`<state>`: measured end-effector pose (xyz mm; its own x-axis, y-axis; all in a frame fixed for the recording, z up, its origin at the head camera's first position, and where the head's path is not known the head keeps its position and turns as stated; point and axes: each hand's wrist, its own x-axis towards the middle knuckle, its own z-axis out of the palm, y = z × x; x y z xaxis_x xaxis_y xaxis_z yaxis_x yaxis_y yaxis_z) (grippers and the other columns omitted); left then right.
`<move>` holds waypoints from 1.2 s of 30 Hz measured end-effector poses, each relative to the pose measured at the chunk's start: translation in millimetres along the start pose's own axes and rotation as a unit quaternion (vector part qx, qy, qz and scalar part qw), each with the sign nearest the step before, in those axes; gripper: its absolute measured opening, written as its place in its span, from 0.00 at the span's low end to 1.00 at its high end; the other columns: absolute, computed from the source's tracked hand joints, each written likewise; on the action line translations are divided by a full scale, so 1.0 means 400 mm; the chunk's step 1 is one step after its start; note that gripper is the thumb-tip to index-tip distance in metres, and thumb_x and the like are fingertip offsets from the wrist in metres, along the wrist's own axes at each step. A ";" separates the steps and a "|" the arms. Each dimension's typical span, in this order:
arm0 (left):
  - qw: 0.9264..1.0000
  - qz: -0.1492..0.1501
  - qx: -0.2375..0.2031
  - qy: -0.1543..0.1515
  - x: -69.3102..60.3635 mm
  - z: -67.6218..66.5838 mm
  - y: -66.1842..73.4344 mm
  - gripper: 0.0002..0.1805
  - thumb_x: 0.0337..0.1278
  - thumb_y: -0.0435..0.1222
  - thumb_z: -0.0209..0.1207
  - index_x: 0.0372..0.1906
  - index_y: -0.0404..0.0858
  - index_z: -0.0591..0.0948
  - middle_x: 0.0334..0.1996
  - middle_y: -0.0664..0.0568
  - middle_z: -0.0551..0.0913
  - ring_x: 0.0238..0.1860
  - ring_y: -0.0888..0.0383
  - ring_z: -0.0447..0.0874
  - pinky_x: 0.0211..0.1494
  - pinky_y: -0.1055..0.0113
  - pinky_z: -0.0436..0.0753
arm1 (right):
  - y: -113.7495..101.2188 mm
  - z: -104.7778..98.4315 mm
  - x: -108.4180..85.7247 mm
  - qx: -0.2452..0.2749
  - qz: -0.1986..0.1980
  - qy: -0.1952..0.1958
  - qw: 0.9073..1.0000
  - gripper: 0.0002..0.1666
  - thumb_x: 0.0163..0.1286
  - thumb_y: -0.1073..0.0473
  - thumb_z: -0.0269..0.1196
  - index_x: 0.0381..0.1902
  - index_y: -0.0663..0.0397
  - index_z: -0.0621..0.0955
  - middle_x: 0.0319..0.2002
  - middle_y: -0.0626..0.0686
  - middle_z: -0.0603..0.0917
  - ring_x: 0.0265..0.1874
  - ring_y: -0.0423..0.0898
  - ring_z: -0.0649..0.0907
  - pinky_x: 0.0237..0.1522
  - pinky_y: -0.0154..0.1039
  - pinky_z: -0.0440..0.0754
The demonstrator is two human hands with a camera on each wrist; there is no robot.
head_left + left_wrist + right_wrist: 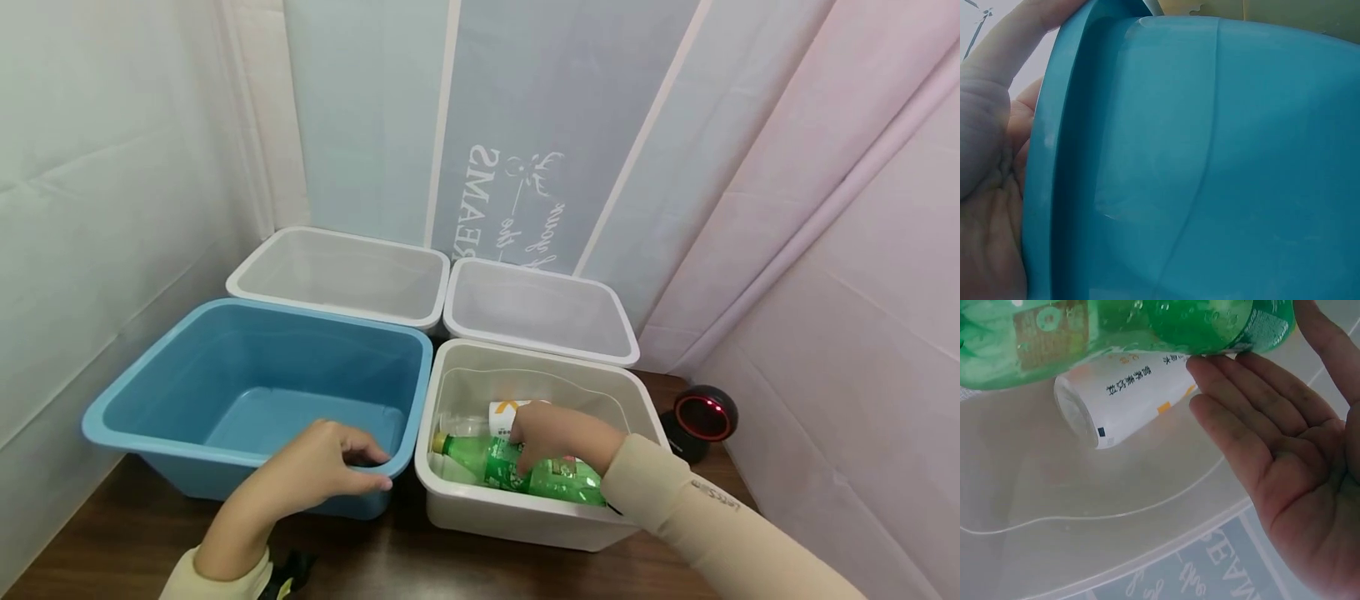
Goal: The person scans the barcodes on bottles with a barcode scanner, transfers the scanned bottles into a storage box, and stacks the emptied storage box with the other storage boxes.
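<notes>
My left hand (318, 467) holds the near right corner of a blue tub (255, 450), thumb outside and fingers over the inside. The left wrist view shows the blue rim (1054, 156) between thumb and fingers. My right hand (566, 435) reaches into a beige bin (517, 521), over a green plastic bottle (468, 454) with a yellow cap. In the right wrist view its fingers (1235, 431) are extended, their tips beside the bottle's lower side. Under the bottle lies a white-labelled drink container (1135, 394) with black printed characters.
Two white bins, one at back left (337, 315) and one at back right (540, 337), stand behind the front pair. A black device with a red-lit ring (705, 414) sits right of the beige bin. Curtains surround the brown wooden table (420, 558).
</notes>
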<state>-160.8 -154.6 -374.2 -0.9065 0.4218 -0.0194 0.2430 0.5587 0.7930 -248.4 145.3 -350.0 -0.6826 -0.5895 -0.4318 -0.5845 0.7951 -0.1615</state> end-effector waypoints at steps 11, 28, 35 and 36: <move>1.000 -0.009 0.000 0.003 0.001 0.002 0.002 0.13 0.49 0.48 0.73 0.38 0.46 0.90 0.36 0.59 0.90 0.37 0.63 0.81 0.37 0.70 0.78 | -0.013 0.025 0.037 -0.004 0.088 -0.009 0.996 0.31 0.47 0.52 0.80 0.12 0.46 0.66 0.14 0.42 0.63 0.19 0.39 0.63 0.23 0.33 0.62; 1.000 0.001 0.000 0.005 0.002 0.003 -0.005 0.13 0.50 0.49 0.72 0.37 0.47 0.90 0.35 0.61 0.90 0.35 0.67 0.79 0.36 0.71 0.78 | -0.037 0.051 0.057 -0.028 0.133 -0.008 0.991 0.23 0.44 0.51 0.82 0.22 0.47 0.76 0.22 0.45 0.77 0.23 0.41 0.72 0.27 0.37 0.72; 1.000 0.005 0.006 0.007 0.004 0.004 -0.007 0.13 0.50 0.50 0.72 0.37 0.48 0.90 0.35 0.62 0.90 0.36 0.68 0.80 0.38 0.71 0.78 | -0.022 0.027 0.063 -0.022 0.129 0.005 0.991 0.21 0.45 0.53 0.82 0.23 0.50 0.77 0.25 0.47 0.77 0.25 0.43 0.74 0.31 0.39 0.76; 1.000 0.005 0.006 0.007 0.004 0.004 -0.007 0.13 0.50 0.49 0.72 0.37 0.48 0.90 0.35 0.61 0.90 0.36 0.68 0.80 0.37 0.71 0.78 | -0.021 0.024 0.064 -0.022 0.127 0.007 0.992 0.21 0.46 0.52 0.81 0.25 0.51 0.79 0.27 0.47 0.79 0.27 0.43 0.76 0.33 0.40 0.78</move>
<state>-162.4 -154.4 -377.6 -0.9089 0.4171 -0.0023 0.2562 0.5626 0.7861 -256.8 124.9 -368.2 -0.8161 -0.3728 -0.4416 -0.4112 0.9115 -0.0096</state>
